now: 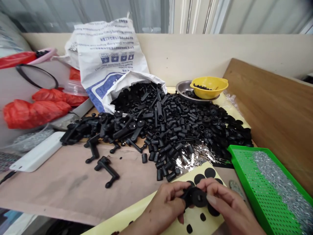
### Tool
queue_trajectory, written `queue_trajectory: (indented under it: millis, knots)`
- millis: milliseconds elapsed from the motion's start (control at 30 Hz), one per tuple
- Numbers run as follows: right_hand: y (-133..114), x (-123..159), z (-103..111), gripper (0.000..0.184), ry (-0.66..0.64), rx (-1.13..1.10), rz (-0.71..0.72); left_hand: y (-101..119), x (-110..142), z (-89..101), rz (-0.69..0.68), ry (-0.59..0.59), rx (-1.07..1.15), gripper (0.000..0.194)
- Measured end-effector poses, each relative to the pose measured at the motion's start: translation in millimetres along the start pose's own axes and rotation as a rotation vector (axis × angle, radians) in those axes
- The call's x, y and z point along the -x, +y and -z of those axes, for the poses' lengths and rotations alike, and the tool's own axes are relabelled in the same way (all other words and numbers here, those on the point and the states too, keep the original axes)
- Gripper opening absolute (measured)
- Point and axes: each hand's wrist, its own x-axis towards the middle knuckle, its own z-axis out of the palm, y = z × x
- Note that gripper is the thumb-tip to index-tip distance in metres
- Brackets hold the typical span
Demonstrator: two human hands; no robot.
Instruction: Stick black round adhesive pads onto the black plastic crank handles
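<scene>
My left hand point(164, 205) and my right hand point(228, 204) meet at the bottom of the view, both pinched on a small black round plastic part point(196, 197). They hover over a pale yellow sheet point(195, 220) carrying black round stickers point(198, 178). Beyond the sheet lies a big heap of black plastic parts point(171, 127): short tubes, discs and crank-shaped handles point(107, 168). Shiny metal clips point(193, 158) lie at the heap's near edge.
A green perforated tray point(246, 182) with small silvery pieces sits at the right. A yellow bowl point(209, 85) rests in a metal dish point(182, 88) at the back. A white printed sack point(107, 55) spills parts; red bags point(34, 109) and a white strip point(36, 153) lie left.
</scene>
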Motion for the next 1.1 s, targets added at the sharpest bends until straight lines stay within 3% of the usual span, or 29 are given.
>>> queue_trajectory:
  millis: [367, 633, 1100]
  knots:
    - [0, -2, -7, 0.022, 0.118, 0.046, 0.045, -3, 0, 2.5, -0.03, -0.005, -0.052, 0.051]
    - [0, -2, -7, 0.021, 0.109, 0.152, 0.077, -12, 2, 4.8, -0.052, 0.004, -0.085, 0.043]
    - [6, -5, -2, 0.019, 0.027, 0.377, 0.147, -10, 4, -0.1, -0.048, 0.052, -0.096, 0.04]
